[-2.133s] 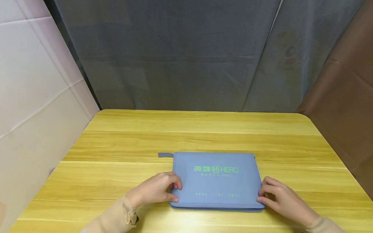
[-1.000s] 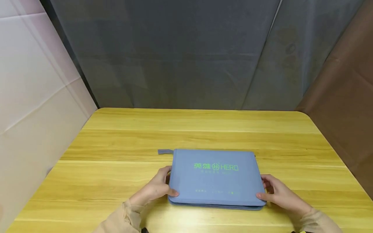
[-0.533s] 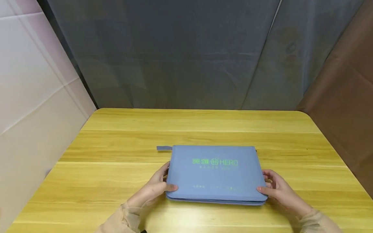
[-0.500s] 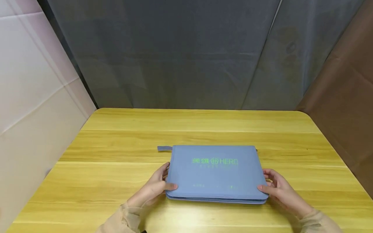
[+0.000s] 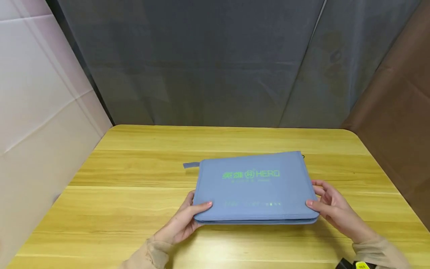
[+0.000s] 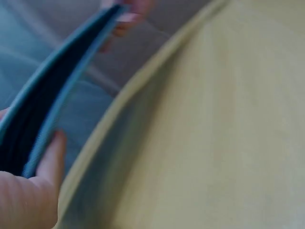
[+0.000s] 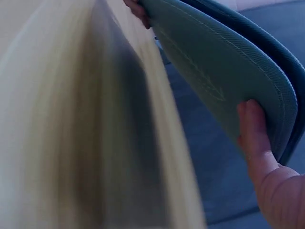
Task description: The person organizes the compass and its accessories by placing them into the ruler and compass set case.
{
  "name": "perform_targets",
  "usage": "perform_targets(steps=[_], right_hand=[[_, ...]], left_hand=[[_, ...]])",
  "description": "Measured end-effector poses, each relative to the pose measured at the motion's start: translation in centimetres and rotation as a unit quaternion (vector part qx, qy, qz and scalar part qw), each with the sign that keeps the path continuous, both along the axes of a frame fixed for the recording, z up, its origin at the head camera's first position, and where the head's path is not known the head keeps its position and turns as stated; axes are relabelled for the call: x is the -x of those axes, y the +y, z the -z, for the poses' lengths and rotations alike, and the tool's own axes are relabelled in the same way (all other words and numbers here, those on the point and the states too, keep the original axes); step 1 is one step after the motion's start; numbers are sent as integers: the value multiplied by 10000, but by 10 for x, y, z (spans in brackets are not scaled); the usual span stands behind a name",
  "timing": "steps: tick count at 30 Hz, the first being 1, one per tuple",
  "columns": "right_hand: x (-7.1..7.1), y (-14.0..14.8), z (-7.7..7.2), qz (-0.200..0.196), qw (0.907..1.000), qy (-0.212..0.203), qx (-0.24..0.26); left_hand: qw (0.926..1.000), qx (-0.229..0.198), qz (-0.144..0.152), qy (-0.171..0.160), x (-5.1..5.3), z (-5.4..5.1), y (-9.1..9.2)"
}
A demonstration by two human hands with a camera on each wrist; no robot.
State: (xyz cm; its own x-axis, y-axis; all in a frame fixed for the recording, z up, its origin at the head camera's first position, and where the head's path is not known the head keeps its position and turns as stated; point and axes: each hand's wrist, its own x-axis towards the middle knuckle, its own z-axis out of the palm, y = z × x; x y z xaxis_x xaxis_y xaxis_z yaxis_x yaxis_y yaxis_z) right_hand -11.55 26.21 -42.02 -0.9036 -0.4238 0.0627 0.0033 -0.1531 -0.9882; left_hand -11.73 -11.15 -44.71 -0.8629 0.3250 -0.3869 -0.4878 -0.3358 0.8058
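A flat blue-grey zip folder with green lettering including "HERO" is held above the table, its right side raised higher than its left. From its far left corner sticks out a short fabric tab. My left hand grips the near left corner, thumb on top of the cover. At the near right corner my right hand does the same, other fingers at the side and below. The left wrist view, somewhat blurred, has a dark gap between the folder's two covers; what lies inside is hidden.
A wooden table with rounded far corners lies beneath. Dark grey cloth hangs behind it, pale cloth on the left and brown cloth on the right. A black and yellow device shows by the right sleeve.
Both hands shifted from resting at the folder's sides to gripping its near corners. The folder rose off the table and tilted, right side up, moving slightly right and away.
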Motion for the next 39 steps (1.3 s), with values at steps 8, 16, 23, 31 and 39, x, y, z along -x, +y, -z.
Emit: perform_targets(steps=[8, 16, 23, 31, 39], right_hand=[[-1, -4, -15, 5, 9960, 421, -787], [31, 0, -20, 186, 9921, 869, -888], [65, -4, -42, 1452, 9070, 2131, -3329], [76, -10, -47, 1877, 8187, 3345, -4274], [68, -4, -53, 2022, 7259, 4462, -4827]], left_hand=[[9992, 162, -373, -67, -1, 8, 8], [9990, -54, -450, -50, -2, 10, 6], [9986, -493, -176, -62, -5, 12, 5], [9977, -676, -72, -19, -6, 14, 5], [9958, -897, -186, -27, -10, 12, 8]])
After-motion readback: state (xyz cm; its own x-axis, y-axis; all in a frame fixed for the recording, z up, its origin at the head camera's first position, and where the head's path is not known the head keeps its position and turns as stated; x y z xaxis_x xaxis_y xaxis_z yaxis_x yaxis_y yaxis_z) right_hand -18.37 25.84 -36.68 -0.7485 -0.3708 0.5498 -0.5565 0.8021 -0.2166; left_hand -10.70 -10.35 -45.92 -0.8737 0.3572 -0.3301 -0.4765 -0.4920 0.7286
